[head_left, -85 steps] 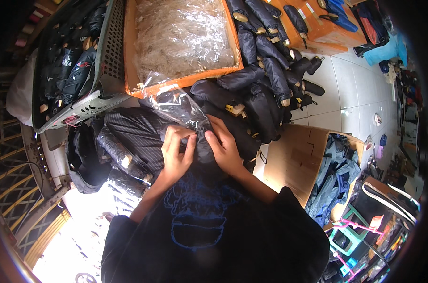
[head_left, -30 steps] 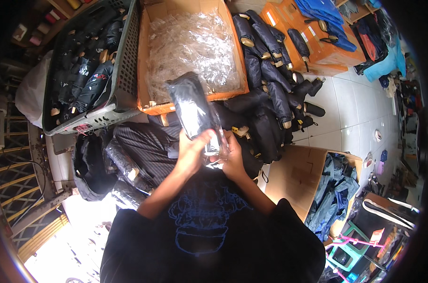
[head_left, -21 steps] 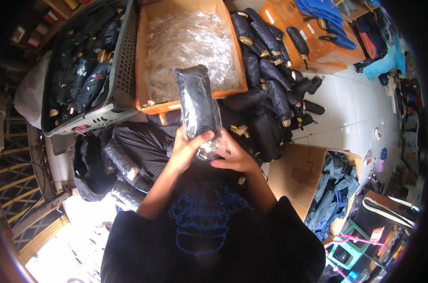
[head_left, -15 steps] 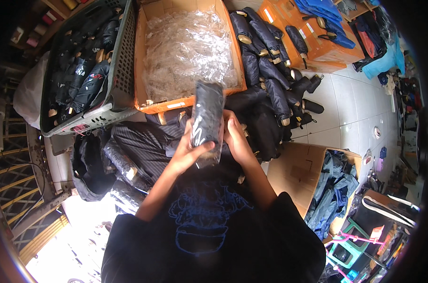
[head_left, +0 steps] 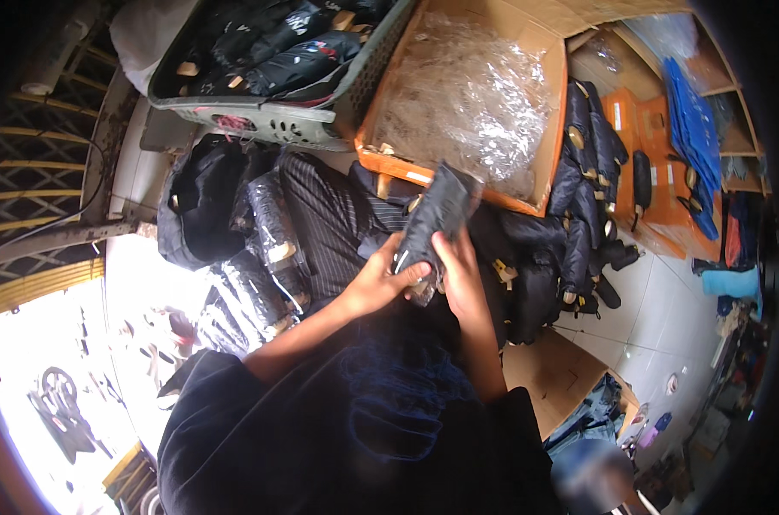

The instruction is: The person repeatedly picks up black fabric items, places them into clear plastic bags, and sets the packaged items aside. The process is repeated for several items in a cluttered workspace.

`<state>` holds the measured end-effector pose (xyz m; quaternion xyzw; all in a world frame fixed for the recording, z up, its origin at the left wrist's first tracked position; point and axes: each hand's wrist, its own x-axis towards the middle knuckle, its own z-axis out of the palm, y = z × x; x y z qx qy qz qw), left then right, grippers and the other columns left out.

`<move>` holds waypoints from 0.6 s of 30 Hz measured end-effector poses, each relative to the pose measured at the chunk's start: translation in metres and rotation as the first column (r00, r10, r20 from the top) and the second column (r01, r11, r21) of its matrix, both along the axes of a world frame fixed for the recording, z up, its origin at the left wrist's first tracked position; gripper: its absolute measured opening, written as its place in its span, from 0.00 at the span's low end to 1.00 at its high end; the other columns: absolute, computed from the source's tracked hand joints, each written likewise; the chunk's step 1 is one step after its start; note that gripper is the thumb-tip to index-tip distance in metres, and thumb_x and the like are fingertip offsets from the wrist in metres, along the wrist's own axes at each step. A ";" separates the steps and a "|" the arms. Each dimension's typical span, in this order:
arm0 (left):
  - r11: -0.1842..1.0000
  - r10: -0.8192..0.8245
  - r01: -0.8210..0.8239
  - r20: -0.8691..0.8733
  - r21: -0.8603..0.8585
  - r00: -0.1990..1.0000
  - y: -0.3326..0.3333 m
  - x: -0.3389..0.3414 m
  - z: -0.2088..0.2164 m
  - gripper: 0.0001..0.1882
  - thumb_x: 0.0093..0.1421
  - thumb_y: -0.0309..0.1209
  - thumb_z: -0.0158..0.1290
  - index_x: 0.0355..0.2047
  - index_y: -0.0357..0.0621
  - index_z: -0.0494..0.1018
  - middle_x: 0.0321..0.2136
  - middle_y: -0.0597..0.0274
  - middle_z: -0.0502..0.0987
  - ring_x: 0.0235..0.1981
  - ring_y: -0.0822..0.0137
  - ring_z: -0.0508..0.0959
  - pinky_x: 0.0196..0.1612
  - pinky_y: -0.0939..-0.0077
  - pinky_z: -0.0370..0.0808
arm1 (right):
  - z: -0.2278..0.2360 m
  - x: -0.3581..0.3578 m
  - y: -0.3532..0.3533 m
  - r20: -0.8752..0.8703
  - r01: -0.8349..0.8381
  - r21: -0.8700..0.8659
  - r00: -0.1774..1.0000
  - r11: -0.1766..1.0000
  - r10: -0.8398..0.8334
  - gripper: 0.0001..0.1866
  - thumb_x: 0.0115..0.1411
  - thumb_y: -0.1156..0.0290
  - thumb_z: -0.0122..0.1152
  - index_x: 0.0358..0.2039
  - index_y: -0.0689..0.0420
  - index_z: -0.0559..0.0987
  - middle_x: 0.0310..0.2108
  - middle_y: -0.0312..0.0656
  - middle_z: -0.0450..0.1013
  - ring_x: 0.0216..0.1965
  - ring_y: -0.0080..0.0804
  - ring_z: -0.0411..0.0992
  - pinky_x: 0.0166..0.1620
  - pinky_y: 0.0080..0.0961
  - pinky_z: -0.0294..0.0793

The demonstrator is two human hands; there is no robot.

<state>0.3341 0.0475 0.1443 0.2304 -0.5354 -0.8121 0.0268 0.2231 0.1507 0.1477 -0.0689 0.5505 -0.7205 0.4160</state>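
Both hands — left hand [head_left: 379, 285], right hand [head_left: 458, 276] — clasp a bagged black folded umbrella [head_left: 434, 221], fingers closed around its lower end, just below the near edge of the orange cardboard box [head_left: 458, 184] of clear bags.

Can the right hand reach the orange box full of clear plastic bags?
Probably yes. The right hand is just below the orange box, with nothing between, but both hands are busy holding a black wrapped bundle.

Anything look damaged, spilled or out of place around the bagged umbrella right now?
Nothing stands out. Both the left hand and right hand hold the bagged black umbrella intact, below the orange box of clear bags; black umbrellas lie piled beside it.
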 end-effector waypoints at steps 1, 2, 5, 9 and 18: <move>0.996 0.093 -0.093 -0.006 0.017 0.996 -0.004 0.004 -0.004 0.27 0.63 0.35 0.56 0.55 0.34 0.59 0.32 0.61 0.75 0.25 0.76 0.73 0.24 0.82 0.72 | -0.001 0.002 0.000 0.003 -0.156 0.020 0.988 0.988 0.156 0.27 0.65 0.70 0.54 0.62 0.59 0.60 0.51 0.39 0.68 0.50 0.24 0.68 0.51 0.23 0.69; 0.991 0.118 -0.120 0.034 0.054 0.992 -0.011 0.013 -0.005 0.28 0.63 0.36 0.55 0.56 0.33 0.58 0.31 0.61 0.75 0.24 0.75 0.74 0.24 0.82 0.72 | -0.003 0.005 -0.003 -0.035 -0.256 0.005 0.966 0.967 0.256 0.28 0.65 0.70 0.54 0.63 0.60 0.58 0.50 0.39 0.69 0.48 0.23 0.69 0.50 0.23 0.70; 0.978 0.206 -0.209 0.200 -0.003 0.958 -0.038 0.044 -0.004 0.29 0.64 0.39 0.53 0.58 0.34 0.57 0.29 0.61 0.77 0.22 0.74 0.75 0.24 0.81 0.72 | -0.015 0.008 -0.003 -0.164 -0.495 0.124 0.844 0.860 0.510 0.28 0.66 0.70 0.54 0.64 0.61 0.60 0.51 0.40 0.69 0.46 0.22 0.70 0.51 0.22 0.70; 0.919 0.392 -0.345 0.358 -0.188 0.848 -0.084 0.089 -0.018 0.31 0.65 0.43 0.51 0.59 0.34 0.59 0.43 0.56 0.74 0.40 0.70 0.77 0.37 0.76 0.74 | -0.011 0.005 -0.011 -0.160 -0.568 0.102 0.801 0.817 0.577 0.23 0.67 0.69 0.50 0.61 0.60 0.65 0.60 0.43 0.65 0.50 0.29 0.72 0.52 0.25 0.68; 0.732 0.599 -0.349 0.307 -0.585 0.740 -0.168 0.124 -0.038 0.29 0.62 0.41 0.55 0.56 0.32 0.65 0.52 0.41 0.72 0.54 0.59 0.73 0.53 0.69 0.69 | -0.003 -0.001 -0.012 -0.212 -0.548 0.152 0.795 0.823 0.568 0.21 0.67 0.69 0.49 0.59 0.60 0.68 0.56 0.43 0.70 0.48 0.27 0.73 0.50 0.22 0.68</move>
